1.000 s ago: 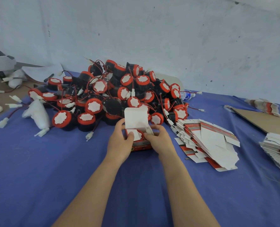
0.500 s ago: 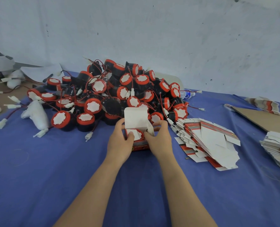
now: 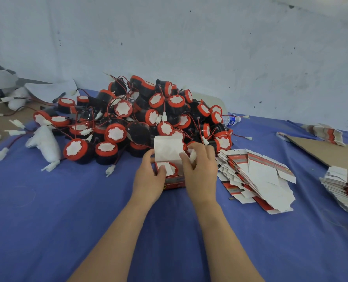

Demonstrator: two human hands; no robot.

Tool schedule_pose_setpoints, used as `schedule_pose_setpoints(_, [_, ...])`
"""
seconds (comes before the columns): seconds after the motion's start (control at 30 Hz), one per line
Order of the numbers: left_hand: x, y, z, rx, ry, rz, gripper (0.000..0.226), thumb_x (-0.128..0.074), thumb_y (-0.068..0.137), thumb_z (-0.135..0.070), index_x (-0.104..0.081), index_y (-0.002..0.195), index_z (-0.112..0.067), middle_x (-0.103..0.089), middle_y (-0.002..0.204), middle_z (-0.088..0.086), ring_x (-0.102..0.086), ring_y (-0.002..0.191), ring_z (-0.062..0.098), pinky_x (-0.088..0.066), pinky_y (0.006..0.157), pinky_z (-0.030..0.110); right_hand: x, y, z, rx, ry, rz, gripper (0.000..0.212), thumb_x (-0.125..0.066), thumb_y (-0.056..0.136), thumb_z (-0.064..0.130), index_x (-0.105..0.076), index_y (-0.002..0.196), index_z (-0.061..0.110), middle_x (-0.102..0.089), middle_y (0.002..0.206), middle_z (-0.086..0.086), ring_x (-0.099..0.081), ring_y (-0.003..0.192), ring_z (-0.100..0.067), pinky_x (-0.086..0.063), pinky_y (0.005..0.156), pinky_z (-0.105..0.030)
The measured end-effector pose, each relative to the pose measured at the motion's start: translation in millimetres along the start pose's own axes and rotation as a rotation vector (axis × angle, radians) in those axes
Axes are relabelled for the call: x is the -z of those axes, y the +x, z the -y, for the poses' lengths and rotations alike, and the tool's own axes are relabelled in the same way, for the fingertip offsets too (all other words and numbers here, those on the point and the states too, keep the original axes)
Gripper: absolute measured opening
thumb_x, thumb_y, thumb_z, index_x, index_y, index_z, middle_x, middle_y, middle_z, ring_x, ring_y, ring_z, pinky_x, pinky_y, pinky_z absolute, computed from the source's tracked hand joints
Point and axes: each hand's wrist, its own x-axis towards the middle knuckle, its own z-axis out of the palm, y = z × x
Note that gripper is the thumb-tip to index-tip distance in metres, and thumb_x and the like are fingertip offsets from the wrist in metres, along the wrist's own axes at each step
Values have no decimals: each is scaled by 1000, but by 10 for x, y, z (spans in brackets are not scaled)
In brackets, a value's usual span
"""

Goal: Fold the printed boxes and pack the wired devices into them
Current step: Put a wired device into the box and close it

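- The left hand (image 3: 148, 178) gripped the printed box (image 3: 174, 182), its thumb resting over the wired device (image 3: 172, 169) inside.
- The right hand (image 3: 201, 171) held the box's right side with curled fingers.

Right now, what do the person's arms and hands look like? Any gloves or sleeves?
No gloves, no sleeves. The left hand and right hand are bare, as are the left forearm and right forearm down to the picture's edge. No watch, ring or bracelet shows.
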Motion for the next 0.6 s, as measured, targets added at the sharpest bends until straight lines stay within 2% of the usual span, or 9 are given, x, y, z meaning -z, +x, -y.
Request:
schedule_pose_setpoints(0.07, [-2,2,-1,-1,1,2,44,-50,97,-11,-39,138,-26,-56,109,-16,-60,96,12,-44,66,16,1,16,39,32,19,70,27,-63,92,17,-64,119,11,-50,105,3,-49,80,4,-39,71,-5])
schedule_pose_setpoints(0.17, [1,6,-3,1,-1,5,44,-50,97,-10,-40,137,-25,-54,103,-21,-60,95,10,-44,63,12,-33,36,95,50,-17,201,32,-56,96,17,-61,127,12,-55,111,0,-56,91,-13,-43,77,-15])
schedule_pose_setpoints(0.27, [0,4,-6,2,-3,7,43,-50,97,-10,-40,136,-25,-56,109,-16,-59,94,9,-43,63,11,-14,59,81,9,-94,229,38,-52,97,15,-53,135,18,-56,110,3,-56,93,-14,-48,77,-26])
schedule_pose_setpoints(0.33, [-2,1,-6,-4,5,5,43,-49,97,-11,-39,137,-26,-56,112,-15,-59,95,12,-43,64,13,35,85,26,-96,-105,188,33,-50,97,14,-50,130,18,-59,103,5,-58,91,-16,-51,74,-32])
schedule_pose_setpoints(0.4, [-5,-2,-8,-9,14,4,44,-49,97,-11,-39,138,-25,-55,115,-14,-59,99,13,-45,67,17,63,86,-24,-157,-123,177,19,-49,98,14,-54,116,14,-63,101,-1,-59,87,-19,-52,73,-37])
schedule_pose_setpoints(0.47, [-7,-5,-11,-10,17,4,45,-49,97,-12,-38,139,-26,-54,115,-14,-59,100,14,-44,67,18,50,69,-43,-138,-163,206,16,-50,98,14,-59,111,11,-59,111,-2,-52,83,-13,-50,72,-31])
schedule_pose_setpoints(0.53, [-11,-9,-15,-14,29,8,46,-50,97,-12,-38,139,-26,-53,115,-15,-59,99,16,-41,64,15,21,54,-50,-104,-191,243,20,-52,97,15,-61,115,10,-53,120,-1,-47,86,-9,-45,72,-25])
schedule_pose_setpoints(0.6, [-10,-13,-17,-22,38,8,46,-50,97,-11,-38,139,-26,-53,114,-15,-59,97,15,-40,63,14,0,52,-58,-85,-220,266,21,-53,97,17,-62,116,12,-57,117,-1,-50,95,-13,-44,77,-27])
